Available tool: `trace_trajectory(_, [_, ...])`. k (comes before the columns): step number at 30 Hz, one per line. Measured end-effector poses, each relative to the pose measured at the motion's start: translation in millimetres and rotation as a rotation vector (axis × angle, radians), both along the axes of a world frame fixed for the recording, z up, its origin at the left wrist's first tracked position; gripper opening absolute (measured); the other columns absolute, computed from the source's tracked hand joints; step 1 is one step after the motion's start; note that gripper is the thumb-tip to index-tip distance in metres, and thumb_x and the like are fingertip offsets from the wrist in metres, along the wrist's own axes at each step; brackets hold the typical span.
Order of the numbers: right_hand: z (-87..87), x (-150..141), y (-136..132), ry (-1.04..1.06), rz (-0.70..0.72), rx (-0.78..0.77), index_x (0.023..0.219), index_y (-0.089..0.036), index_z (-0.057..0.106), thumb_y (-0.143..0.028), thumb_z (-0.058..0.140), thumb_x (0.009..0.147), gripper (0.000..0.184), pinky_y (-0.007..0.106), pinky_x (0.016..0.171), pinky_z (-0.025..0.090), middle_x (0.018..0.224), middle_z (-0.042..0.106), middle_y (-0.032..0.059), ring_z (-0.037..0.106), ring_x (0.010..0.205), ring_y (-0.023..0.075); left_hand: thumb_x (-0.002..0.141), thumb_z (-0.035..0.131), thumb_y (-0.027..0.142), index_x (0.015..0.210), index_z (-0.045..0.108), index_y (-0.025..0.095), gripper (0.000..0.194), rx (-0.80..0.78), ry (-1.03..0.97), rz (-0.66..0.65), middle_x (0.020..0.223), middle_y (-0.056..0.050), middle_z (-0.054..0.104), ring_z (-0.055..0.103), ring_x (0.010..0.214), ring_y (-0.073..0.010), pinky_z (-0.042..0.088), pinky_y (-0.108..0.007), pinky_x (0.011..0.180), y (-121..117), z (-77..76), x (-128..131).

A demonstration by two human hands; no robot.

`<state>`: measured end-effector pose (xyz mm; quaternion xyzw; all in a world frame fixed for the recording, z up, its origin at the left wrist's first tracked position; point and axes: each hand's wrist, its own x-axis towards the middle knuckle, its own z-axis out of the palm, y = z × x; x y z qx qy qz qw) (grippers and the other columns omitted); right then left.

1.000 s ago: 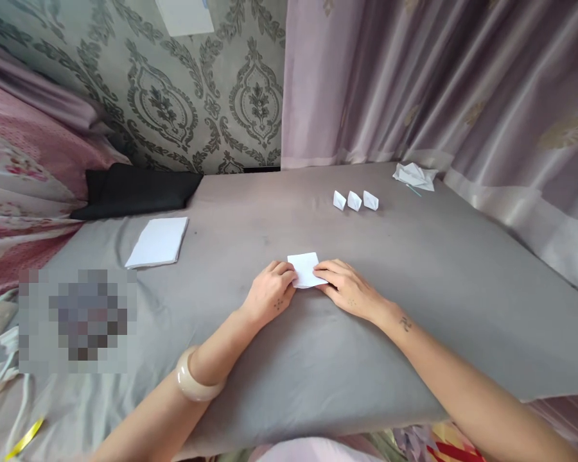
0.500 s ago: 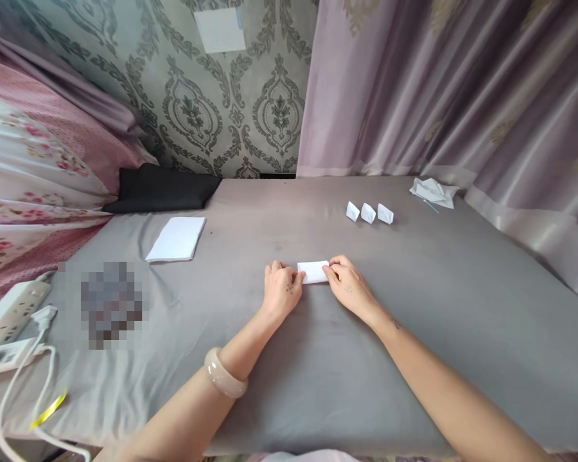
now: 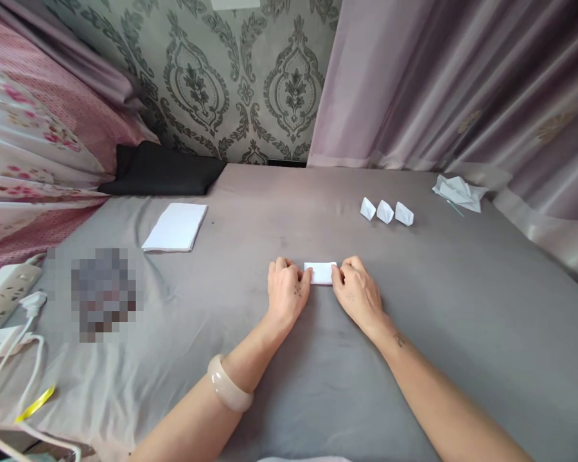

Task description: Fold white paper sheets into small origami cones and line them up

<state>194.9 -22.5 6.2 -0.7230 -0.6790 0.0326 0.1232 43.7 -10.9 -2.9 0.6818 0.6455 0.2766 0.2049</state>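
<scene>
A small folded piece of white paper (image 3: pixel 321 273) lies on the grey cloth between my two hands, its long side running left to right. My left hand (image 3: pixel 288 289) pinches its left end with thumb and curled fingers; a pale bangle (image 3: pixel 230 385) circles that forearm. At the right end, my right hand (image 3: pixel 359 290) grips the paper the same way. The fingertips under the paper are hidden. Farther back on the right, three small folded white paper shapes (image 3: pixel 385 212) stand in a row.
A stack of white paper (image 3: pixel 176 227) lies at the left, in front of a folded black cloth (image 3: pixel 166 170). Crumpled white paper (image 3: pixel 460 192) sits at the back right. Power strips (image 3: pixel 9 292) with a white cord and a yellow strip (image 3: pixel 36 403) occupy the left edge, near a blurred-out patch.
The camera view has shifted, tilting down slightly. Both hands stay at the two ends of the folded paper; the right fingers are curled a little more against its end.
</scene>
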Motion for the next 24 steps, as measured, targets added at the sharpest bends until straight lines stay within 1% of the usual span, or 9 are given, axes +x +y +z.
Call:
trace_trajectory(9, [-1.9,1.1,1.2,-0.041,0.004,-0.004,0.074,-0.018,0.061,-0.034,0.04,0.094,0.033,0.029,0.055,0.032,0.095,0.06,0.0073,0.056,0.067,0.0147,0.088,0.052,0.034,0.058,0.056,0.017,0.034,-0.001,0.007,-0.015,0.084,-0.009,0.053,0.046,0.082,-0.022,0.045,-0.038,0.074,0.9,-0.6,-0.7])
trace_trajectory(19, [-1.0,0.5,2.5,-0.06,-0.008,-0.045,0.075,-0.018,0.06,-0.034,0.042,0.094,0.031,0.03,0.056,0.033,0.097,0.06,0.0069,0.056,0.07,0.0155,0.087,0.054,0.034,0.056,0.054,0.018,0.035,-0.035,-0.014,0.001,0.083,-0.008,0.053,0.046,0.082,-0.0224,0.045,-0.038,0.071,2.5,-0.2,-0.2])
trace_trajectory(24, [-1.3,0.6,2.0,-0.051,0.001,-0.026,0.074,-0.018,0.06,-0.032,0.041,0.094,0.031,0.03,0.056,0.033,0.095,0.06,0.0073,0.056,0.069,0.0154,0.087,0.054,0.034,0.054,0.052,0.018,0.036,-0.032,-0.013,-0.001,0.081,-0.008,0.052,0.046,0.08,-0.0215,0.045,-0.037,0.069,2.2,2.0,-0.1])
